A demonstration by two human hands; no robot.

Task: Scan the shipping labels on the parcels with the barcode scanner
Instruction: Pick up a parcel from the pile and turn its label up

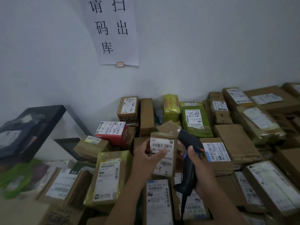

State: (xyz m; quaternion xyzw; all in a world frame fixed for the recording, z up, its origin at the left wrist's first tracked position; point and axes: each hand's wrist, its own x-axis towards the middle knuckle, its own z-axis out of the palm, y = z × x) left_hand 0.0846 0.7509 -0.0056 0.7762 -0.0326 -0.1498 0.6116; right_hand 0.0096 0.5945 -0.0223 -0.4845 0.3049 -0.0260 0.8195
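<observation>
Head, left hand [146, 157] grips parcel [162, 144], scanner [188, 142] beside

Black scanner [189, 158], brown parcel [162, 153], red box [112, 133], green bag [195, 122].

Left hand [148, 157] holds a small brown parcel [163, 153], label facing up; right hand [200, 169] grips a black barcode scanner [190, 153] beside it, above stacked parcels [235, 140].

Matt brown cardboard parcel [162, 153], smooth white paper label [162, 146], black plastic scanner [190, 159].
</observation>
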